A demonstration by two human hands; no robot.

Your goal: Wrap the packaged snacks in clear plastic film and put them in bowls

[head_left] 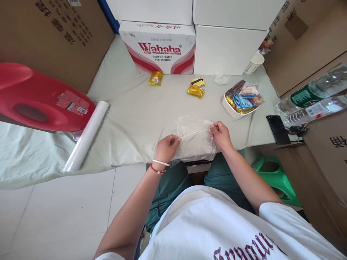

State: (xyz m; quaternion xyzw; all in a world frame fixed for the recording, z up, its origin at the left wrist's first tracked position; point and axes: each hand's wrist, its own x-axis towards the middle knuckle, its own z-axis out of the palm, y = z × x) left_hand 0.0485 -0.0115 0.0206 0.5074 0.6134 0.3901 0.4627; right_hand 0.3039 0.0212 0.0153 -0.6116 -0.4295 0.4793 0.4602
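Observation:
A thin, clear plastic bag (195,146) lies spread and crinkled at the table's front edge. Between my two hands a narrow whitish band of the plastic is stretched in a straight line. My left hand (166,146) pinches one end of it, thumb against fingers. At the other end, slightly farther from my body, my right hand (220,134) grips the plastic between thumb and fingertips. The bag's lower part hangs a little over the edge above my lap. Beyond the hands lie small yellow-wrapped snacks (195,91).
A white bowl (236,115) of packaged snacks stands right of centre. Far right are a phone (278,129) and water bottles (311,90). A white plastic roll (86,137) and a red jug (51,97) occupy the left. Cartons (162,48) line the back.

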